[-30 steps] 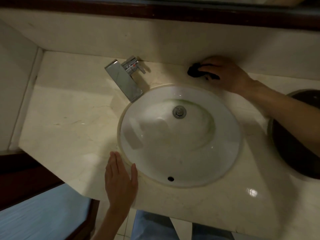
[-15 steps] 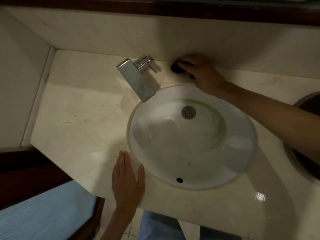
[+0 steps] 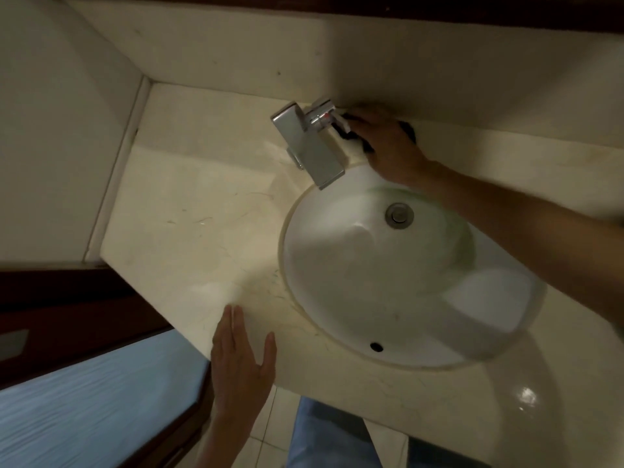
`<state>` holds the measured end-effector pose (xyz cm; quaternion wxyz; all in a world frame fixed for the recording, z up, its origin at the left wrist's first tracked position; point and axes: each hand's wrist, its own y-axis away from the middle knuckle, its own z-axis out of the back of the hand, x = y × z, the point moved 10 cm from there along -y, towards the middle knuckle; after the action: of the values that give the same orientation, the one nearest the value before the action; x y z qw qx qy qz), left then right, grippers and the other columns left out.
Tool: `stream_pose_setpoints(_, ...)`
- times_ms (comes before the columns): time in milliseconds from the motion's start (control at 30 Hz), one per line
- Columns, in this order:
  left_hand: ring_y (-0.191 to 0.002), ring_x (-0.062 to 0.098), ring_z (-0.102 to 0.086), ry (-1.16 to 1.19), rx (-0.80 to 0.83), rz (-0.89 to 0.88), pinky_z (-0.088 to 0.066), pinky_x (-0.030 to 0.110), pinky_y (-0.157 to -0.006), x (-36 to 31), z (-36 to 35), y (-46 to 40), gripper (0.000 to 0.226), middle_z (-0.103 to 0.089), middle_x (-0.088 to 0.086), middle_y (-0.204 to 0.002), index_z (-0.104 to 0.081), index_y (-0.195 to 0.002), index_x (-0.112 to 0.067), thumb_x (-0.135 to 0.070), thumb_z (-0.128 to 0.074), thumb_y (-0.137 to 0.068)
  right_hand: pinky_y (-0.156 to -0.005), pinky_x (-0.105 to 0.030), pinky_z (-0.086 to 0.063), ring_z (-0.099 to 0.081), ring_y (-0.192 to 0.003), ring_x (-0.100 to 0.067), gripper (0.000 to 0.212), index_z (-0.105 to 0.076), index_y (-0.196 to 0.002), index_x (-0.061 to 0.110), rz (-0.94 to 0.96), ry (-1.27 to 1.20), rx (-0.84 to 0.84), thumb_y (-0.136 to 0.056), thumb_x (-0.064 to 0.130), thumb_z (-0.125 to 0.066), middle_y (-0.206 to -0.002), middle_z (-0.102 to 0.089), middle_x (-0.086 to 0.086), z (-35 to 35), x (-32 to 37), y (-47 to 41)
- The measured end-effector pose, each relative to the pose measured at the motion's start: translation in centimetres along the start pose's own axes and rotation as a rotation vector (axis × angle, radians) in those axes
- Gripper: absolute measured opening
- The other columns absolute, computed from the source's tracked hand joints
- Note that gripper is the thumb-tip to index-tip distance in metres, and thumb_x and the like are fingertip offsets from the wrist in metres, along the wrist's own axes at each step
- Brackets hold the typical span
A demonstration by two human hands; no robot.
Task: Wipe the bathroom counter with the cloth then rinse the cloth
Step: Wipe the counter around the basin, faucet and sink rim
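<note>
A small dark cloth (image 3: 351, 135) lies on the cream marble counter (image 3: 189, 224) behind the basin, right beside the base of the chrome faucet (image 3: 309, 146). My right hand (image 3: 388, 146) presses down on the cloth and covers most of it; only dark edges show by the fingers and near the back wall. My left hand (image 3: 241, 356) rests flat, fingers apart, on the counter's front edge to the left of the white oval sink (image 3: 304, 251). It holds nothing.
The backsplash wall (image 3: 337, 62) rises directly behind the faucet. A side wall (image 3: 50, 130) bounds the counter on the left. Dark wood trim and a blue panel (image 3: 94, 410) lie below the counter's angled front-left edge. The sink drain (image 3: 399, 214) is closed.
My right hand has slid the cloth leftward along the back of the counter, from behind the basin's right side to the faucet base. The left hand has stayed flat on the front edge.
</note>
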<state>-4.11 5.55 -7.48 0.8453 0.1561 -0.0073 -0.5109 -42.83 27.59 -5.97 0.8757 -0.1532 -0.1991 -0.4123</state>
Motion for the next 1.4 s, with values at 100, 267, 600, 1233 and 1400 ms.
stream_pose_setpoints(100, -0.149, 0.025, -0.028, 0.002, 0.019, -0.001, -0.034, 0.042, -0.119, 0.2, -0.2, 0.1, 0.081, -0.026, 0.010, -0.164, -0.021, -0.159, -0.009, -0.056, -0.040, -0.095, -0.105, -0.034, -0.041, -0.053, -0.124, -0.035, 0.055, -0.062, -0.138, 0.012, 0.060, -0.132, 0.035, -0.087, -0.008, -0.056, -0.138, -0.061, -0.016, -1.2, 4.1, 1.3)
stream_pose_setpoints(267, -0.145, 0.025, -0.035, 0.057, 0.012, 0.003, -0.034, 0.040, -0.118, 2.1, 0.6, -0.4, 0.072, -0.035, 0.008, -0.160, -0.031, -0.156, -0.012, -0.050, -0.043, -0.095, -0.113, -0.022, -0.035, -0.049, -0.120, -0.014, 0.056, -0.064, -0.135, 0.002, 0.093, -0.405, 0.068, -0.083, -0.014, -0.052, -0.130, -0.063, -0.018, -2.9, 12.1, 6.7)
stream_pose_setpoints(600, -0.148, 0.027, -0.032, 0.047, -0.024, 0.082, -0.034, 0.045, -0.119, 7.4, 1.2, 0.0, 0.084, -0.030, 0.012, -0.162, -0.028, -0.156, -0.007, -0.060, -0.043, -0.093, -0.112, -0.043, -0.042, -0.054, -0.123, -0.033, 0.050, -0.057, -0.140, 0.004, 0.067, -0.155, -0.094, -0.090, -0.003, -0.058, -0.137, -0.058, -0.014, -8.1, 15.7, 0.6)
stream_pose_setpoints(1233, -0.142, 0.017, -0.044, 0.274, -0.056, -0.003, -0.049, 0.045, -0.106, 9.8, 1.7, -0.3, 0.056, -0.042, -0.001, -0.158, -0.042, -0.152, -0.016, -0.036, -0.046, -0.100, -0.107, -0.039, -0.044, -0.062, -0.119, -0.029, 0.040, -0.068, -0.133, 0.017, 0.278, -0.263, 0.069, -0.095, 0.030, -0.062, -0.134, -0.067, -0.005, -12.6, 24.9, -3.9)
stream_pose_setpoints(1400, -0.133, 0.021, -0.052, 0.307, -0.041, 0.003, -0.052, 0.045, -0.100, 10.1, 2.2, -0.3, 0.054, -0.045, 0.000, -0.155, -0.041, -0.153, -0.016, -0.036, -0.041, -0.102, -0.102, -0.036, -0.044, -0.060, -0.114, -0.022, 0.030, -0.073, -0.123, 0.017, 0.624, -0.349, 0.415, -0.101, 0.029, -0.057, -0.130, -0.069, -0.004, -15.3, 31.5, 9.9)
